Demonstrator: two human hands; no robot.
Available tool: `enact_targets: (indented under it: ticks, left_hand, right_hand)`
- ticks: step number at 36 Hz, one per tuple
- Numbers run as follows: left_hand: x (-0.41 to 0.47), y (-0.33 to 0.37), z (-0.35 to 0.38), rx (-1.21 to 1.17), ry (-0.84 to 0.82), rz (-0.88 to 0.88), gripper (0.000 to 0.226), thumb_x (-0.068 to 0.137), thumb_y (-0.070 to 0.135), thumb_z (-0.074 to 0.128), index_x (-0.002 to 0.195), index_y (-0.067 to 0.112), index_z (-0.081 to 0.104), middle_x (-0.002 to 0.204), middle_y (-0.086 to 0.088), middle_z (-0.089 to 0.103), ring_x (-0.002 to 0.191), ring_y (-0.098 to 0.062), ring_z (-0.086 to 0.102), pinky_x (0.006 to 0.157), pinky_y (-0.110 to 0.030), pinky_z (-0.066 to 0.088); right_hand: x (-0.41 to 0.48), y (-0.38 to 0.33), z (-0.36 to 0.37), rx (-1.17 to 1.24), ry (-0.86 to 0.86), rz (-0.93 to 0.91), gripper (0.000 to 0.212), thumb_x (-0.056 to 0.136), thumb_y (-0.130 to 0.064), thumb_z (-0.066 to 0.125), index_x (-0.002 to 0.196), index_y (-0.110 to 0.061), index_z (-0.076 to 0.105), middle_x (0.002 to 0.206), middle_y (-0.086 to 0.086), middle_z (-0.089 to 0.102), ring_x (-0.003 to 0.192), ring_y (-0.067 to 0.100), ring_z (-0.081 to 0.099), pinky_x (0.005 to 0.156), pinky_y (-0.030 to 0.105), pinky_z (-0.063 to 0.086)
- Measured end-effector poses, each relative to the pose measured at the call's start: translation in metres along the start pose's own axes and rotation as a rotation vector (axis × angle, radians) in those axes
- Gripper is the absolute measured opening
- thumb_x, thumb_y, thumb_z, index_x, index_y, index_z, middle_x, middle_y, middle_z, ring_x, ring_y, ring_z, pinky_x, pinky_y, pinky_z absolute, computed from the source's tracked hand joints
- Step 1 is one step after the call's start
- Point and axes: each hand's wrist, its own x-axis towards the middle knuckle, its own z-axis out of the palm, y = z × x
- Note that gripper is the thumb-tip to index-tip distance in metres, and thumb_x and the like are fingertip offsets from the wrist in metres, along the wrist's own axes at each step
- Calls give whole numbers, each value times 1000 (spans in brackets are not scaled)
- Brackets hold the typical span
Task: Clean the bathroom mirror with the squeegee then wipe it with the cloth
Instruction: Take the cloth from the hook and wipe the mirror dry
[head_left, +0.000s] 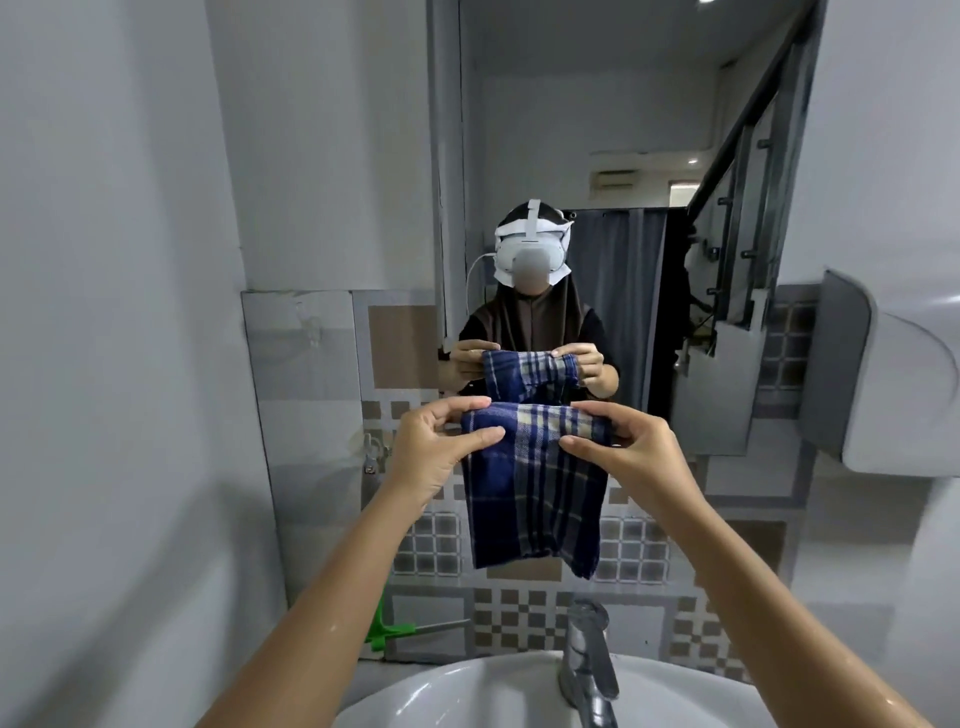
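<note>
Both the left hand (436, 457) and right hand (631, 457) have fingers pinching the blue plaid woven cloth (535, 488) only by its top edge, so it may slip into the white ceramic sink (467, 691).

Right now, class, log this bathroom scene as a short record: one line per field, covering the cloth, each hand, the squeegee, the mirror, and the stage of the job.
cloth: blue plaid cloth, hanging down in front of the mirror, above the sink
left hand: left hand pinches the cloth's top left edge
right hand: right hand pinches its top right edge
squeegee: green squeegee set down left of the sink, untouched
mirror: mirror on the wall ahead, not touched by the cloth
stage: cloth held ready, wiping not yet begun
</note>
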Motion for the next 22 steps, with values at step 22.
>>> enact_targets:
  ticks: [22]
  left_hand:
    - [106, 48, 11, 53, -70, 356, 30, 88, 7, 59, 115, 21, 61, 118, 12, 61, 107, 1, 58, 96, -28, 48]
  right_hand:
    - [108, -50, -30, 49, 231, -178, 22, 69, -24, 80, 89, -28, 73, 78, 6, 72, 72, 18, 65, 72, 31, 55]
